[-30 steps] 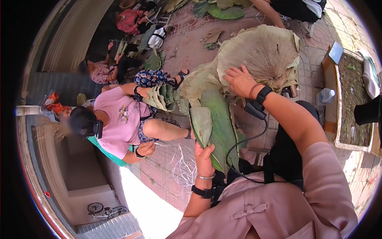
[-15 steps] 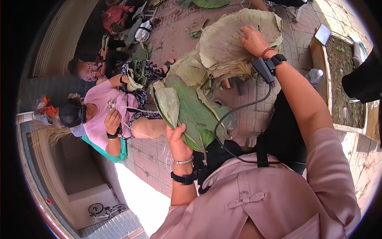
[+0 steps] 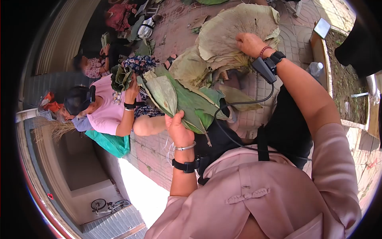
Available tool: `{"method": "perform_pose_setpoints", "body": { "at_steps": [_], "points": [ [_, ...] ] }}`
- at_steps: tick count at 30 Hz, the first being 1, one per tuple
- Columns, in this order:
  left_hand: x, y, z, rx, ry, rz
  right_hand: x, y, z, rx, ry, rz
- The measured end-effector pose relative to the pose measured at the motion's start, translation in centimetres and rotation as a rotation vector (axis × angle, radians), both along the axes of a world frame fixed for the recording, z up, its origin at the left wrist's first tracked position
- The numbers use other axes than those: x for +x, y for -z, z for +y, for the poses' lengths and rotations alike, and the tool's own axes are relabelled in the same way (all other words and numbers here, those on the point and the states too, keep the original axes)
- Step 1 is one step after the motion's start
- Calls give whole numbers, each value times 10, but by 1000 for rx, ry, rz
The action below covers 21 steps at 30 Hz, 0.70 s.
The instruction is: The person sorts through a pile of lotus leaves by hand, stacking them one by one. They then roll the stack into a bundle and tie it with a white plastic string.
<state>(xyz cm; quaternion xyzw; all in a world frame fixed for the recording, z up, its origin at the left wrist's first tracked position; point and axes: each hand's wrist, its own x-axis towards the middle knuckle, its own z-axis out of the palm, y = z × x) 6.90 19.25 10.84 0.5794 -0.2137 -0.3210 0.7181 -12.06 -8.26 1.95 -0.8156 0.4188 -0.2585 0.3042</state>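
Note:
My left hand (image 3: pixel 180 129) is closed around the lower end of a bundle of folded lotus leaves (image 3: pixel 187 99), green with a paler dry piece on its left side. The bundle points up and away from me. Out to the upper right, my right hand (image 3: pixel 251 44) rests on a large, dried lotus leaf (image 3: pixel 227 30), its fingers curled against the surface, with the fingertips partly hidden. That leaf tops a stack of similar dry leaves (image 3: pixel 191 67). A black cable (image 3: pixel 254 102) runs from the device on my right wrist across my lap.
On my left sits a co-worker in a pink shirt (image 3: pixel 106 107), holding a rolled leaf bundle (image 3: pixel 121 78). Another person (image 3: pixel 95 65) sits farther back. To the right are a plastic bottle (image 3: pixel 315 69) and a soil-filled planter (image 3: pixel 329 79). A loose leaf (image 3: pixel 238 97) lies near my legs.
My left hand's bundle has tipped slightly rightward. The right hand's fingers have drawn in on the dry leaf. The co-worker has raised a leaf bundle, and the white string they held no longer shows there.

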Motion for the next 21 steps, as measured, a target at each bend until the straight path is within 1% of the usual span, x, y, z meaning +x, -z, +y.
{"method": "perform_pose_setpoints", "body": {
  "at_steps": [2, 4, 5, 6, 7, 8, 9, 11, 12, 13, 15, 16, 18, 19, 21],
  "points": [
    [1, -2, -2, -7, 30, -2, 14, 17, 16, 24, -252, -36],
    [3, -2, 0, -1, 46, 9, 18, 4, 46, 54, -309, -58],
    [5, -2, 0, -5, 15, -56, 19, 3, 55, 72, -310, -52],
    [7, -2, -2, -15, -15, -123, 20, 4, 59, 88, -355, -44],
    [9, 0, -4, -7, -17, -118, 21, 6, 62, 102, -401, -39],
    [12, 2, -5, -18, -68, -143, 19, 9, 64, 137, -451, -6],
    [15, 4, -6, -32, -118, -169, 19, 18, 64, 142, -452, -5],
    [22, 9, -9, -29, -135, -174, 18, 37, 67, 110, -628, 277],
    [24, 12, -12, -34, -137, -153, 26, 63, 65, 83, -722, 422],
    [27, 15, -15, -39, -139, -131, 24, 65, 68, 88, -717, 428],
    [28, 26, -17, -8, -128, -154, 23, 71, 75, 207, -768, 793],
    [29, 31, -16, 25, -122, -186, 24, 92, 76, 217, -767, 797],
    [33, 34, -18, 22, -142, -149, 24, 159, 73, 243, -814, 927],
    [35, 35, -16, 24, -166, -119, 23, 175, 75, 254, -819, 930],
    [38, 34, -16, 53, -175, -115, 22, 203, 72, 446, -734, 971]
  ]
}}
